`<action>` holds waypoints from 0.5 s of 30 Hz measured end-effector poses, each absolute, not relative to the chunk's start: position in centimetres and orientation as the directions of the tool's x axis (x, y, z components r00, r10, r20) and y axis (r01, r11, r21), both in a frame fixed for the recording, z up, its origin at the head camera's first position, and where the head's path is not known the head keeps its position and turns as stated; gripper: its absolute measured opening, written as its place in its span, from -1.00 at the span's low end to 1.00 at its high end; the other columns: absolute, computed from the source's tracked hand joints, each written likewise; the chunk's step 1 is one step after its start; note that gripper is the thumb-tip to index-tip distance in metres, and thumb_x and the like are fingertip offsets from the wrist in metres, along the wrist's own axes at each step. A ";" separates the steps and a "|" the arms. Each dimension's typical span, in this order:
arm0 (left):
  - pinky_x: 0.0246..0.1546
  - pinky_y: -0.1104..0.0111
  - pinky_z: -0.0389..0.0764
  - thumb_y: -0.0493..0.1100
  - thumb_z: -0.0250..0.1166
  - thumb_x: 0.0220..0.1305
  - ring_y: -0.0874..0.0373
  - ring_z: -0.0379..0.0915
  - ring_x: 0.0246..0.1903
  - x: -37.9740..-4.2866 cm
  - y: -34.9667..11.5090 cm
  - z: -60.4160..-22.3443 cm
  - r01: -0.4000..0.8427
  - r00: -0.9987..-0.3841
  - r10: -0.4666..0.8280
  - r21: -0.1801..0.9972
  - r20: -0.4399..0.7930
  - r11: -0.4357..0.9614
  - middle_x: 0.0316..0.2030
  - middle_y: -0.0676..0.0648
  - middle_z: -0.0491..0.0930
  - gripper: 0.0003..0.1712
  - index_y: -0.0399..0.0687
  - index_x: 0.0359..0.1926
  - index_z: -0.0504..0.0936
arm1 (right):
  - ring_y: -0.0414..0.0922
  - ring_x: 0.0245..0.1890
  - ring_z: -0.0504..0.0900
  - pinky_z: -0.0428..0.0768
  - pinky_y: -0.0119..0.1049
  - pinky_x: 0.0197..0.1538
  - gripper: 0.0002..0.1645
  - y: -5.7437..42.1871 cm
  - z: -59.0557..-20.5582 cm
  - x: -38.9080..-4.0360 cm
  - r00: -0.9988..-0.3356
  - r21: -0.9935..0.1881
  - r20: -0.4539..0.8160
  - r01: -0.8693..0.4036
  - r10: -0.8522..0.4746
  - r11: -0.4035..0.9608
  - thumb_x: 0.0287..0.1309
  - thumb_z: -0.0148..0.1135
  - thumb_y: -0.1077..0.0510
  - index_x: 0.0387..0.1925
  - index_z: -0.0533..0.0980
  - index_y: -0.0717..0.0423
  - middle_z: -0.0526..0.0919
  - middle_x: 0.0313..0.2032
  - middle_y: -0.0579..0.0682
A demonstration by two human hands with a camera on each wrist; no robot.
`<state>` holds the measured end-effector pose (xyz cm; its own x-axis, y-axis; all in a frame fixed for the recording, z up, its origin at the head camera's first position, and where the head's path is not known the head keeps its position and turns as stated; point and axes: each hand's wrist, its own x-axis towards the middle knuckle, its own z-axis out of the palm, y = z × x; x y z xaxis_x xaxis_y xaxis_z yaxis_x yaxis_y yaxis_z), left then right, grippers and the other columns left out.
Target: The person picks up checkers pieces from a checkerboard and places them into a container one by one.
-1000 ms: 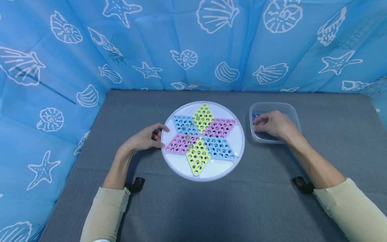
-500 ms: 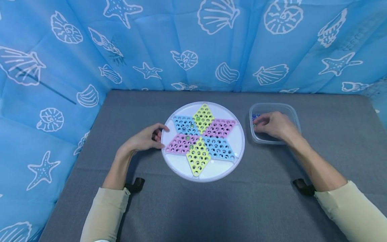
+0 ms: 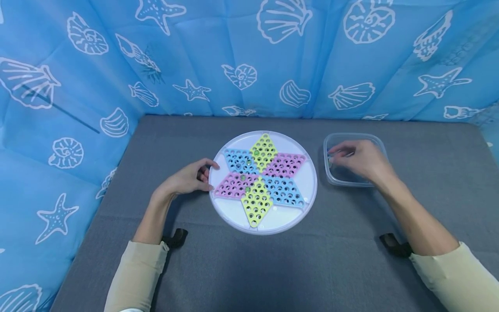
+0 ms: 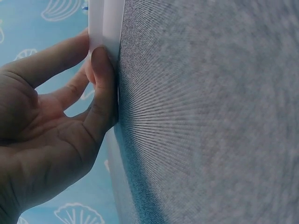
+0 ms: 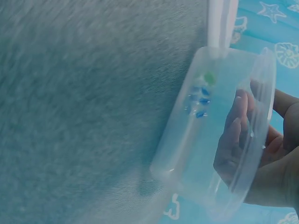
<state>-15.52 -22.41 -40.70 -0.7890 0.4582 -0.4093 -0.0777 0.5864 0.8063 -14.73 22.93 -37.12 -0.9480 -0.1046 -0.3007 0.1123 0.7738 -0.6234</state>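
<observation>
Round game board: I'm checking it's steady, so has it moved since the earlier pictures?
No; the board shows no visible shift against the gray table.

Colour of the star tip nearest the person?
The star tip is yellow; clearest in the head view.

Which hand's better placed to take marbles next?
Probably the right hand, partly inside the clear rectangular plastic container, near round blue marbles; the left hand touches the round white plastic board.
</observation>
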 end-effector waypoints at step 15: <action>-0.30 0.36 0.42 -0.45 0.38 0.12 0.04 0.31 -0.31 -15.6 -22.3 -40.6 -0.091 -0.790 0.448 0.802 -0.419 0.590 -0.23 -0.16 0.33 -0.33 -0.23 0.25 0.36 | 0.02 -0.17 0.61 0.52 -0.20 -0.24 -0.59 20.5 -35.1 -12.8 -0.979 -0.708 -0.139 -0.009 -0.152 0.706 0.28 0.29 0.01 0.06 0.60 0.14 0.66 -0.15 0.12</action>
<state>-15.58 -22.31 -40.60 -0.7902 0.4477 -0.4186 -0.0908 0.5898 0.8024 -12.81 20.52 -35.13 -0.9786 -0.1515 -0.1390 -0.0089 0.7065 -0.7077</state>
